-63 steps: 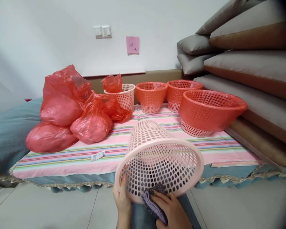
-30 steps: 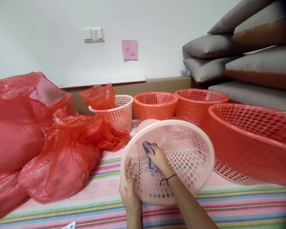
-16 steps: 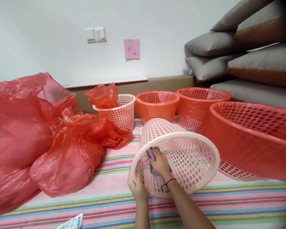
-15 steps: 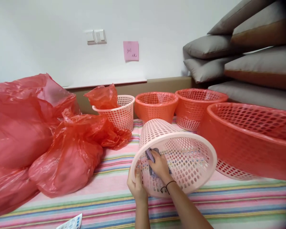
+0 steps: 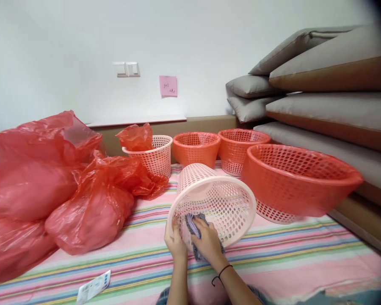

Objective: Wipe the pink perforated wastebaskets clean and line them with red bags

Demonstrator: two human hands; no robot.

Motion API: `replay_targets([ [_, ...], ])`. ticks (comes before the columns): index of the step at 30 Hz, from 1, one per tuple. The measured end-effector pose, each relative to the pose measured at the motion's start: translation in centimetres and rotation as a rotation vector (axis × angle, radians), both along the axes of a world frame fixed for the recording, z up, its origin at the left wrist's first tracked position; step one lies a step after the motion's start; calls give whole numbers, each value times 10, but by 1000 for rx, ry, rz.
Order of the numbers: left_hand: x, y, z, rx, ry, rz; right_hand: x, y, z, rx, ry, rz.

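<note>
A pale pink perforated basket [image 5: 220,199] lies on its side on the striped cloth [image 5: 273,254], its mouth turned toward me. My left hand [image 5: 174,242] grips its rim at the lower left. My right hand [image 5: 208,242] is closed on a purple-grey cloth [image 5: 192,224] and presses it against the inside of the basket near the rim. A black band circles my right wrist.
Several full red plastic bags [image 5: 60,186] are heaped on the left. A pale basket with a red bag in it [image 5: 152,154], two orange baskets [image 5: 195,148] and a large orange basket [image 5: 292,178] stand behind and right. Grey cushions [image 5: 320,93] are stacked at right. A small packet [image 5: 93,286] lies near the front edge.
My right hand with the cloth has drawn back from deep inside the basket to its rim. The view has pulled back and the basket has shifted slightly nearer me.
</note>
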State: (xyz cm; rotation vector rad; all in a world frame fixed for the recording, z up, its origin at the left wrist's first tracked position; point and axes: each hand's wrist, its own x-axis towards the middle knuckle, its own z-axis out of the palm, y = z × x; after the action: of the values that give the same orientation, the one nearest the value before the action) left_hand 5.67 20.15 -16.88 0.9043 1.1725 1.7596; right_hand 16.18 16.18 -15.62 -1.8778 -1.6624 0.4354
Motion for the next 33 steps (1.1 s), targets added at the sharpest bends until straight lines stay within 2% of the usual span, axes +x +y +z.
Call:
replay_targets([
  [6, -18, -11, 0, -78, 61, -72, -9, -36, -2, -17, -68, 16],
  [13, -60, -19, 1, -84, 181, -387, -19, -48, -11, 19, -179, 23],
  [17, -80, -22, -1, -103, 262, -496, -21, -48, -9, 18, -214, 38],
  [25, -88, -18, -16, -101, 330, -540, -22, -50, -1, -13, -258, 50],
  [33, -86, -20, -10, -92, 385, -506, -21, -48, -5, 19, -263, 36],
])
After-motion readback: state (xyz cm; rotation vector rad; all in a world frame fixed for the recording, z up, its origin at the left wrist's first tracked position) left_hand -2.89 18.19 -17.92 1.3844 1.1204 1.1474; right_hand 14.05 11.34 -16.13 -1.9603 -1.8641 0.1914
